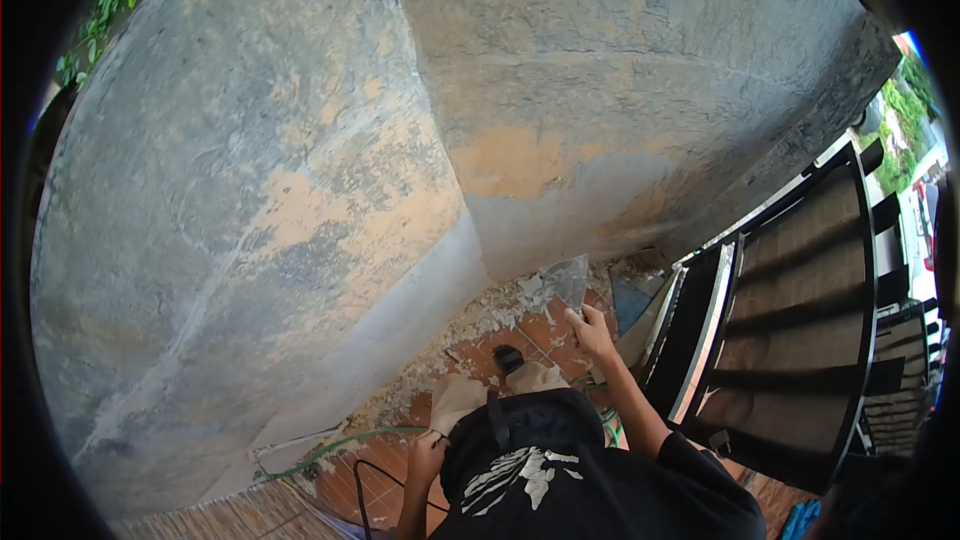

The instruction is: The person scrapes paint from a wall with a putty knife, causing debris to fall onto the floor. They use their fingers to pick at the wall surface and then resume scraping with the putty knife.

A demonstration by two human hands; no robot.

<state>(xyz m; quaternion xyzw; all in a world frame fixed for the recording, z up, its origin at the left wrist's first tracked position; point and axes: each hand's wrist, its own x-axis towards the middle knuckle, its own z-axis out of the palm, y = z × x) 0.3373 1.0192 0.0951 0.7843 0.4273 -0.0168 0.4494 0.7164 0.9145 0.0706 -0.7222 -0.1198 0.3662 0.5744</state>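
Your right hand (pixel 592 332) is closed on the handle of a broad-bladed scraper (pixel 570 280), blade pointing away from you just ahead of that hand, near the foot of the right wall (pixel 640 30); can't tell if its edge touches anything. Your left hand (pixel 426 455) is low beside your trouser leg (pixel 457 400), fingers curled; can't tell if it grips anything. Green hose (pixel 345 440) and black cable (pixel 360 475) run near it. Scraping looks partly done: above and ahead of both hands, the right wall and left wall (pixel 180 180) are rough grey with peach patches (pixel 510 162), so much coating seems off. Pale flakes (pixel 512 302) litter the tiled floor (pixel 542 336) just beyond your right hand. Probably left: smooth pale bands (pixel 400 305) low on both walls, ahead of your hands, plus the flakes, not yet cleared
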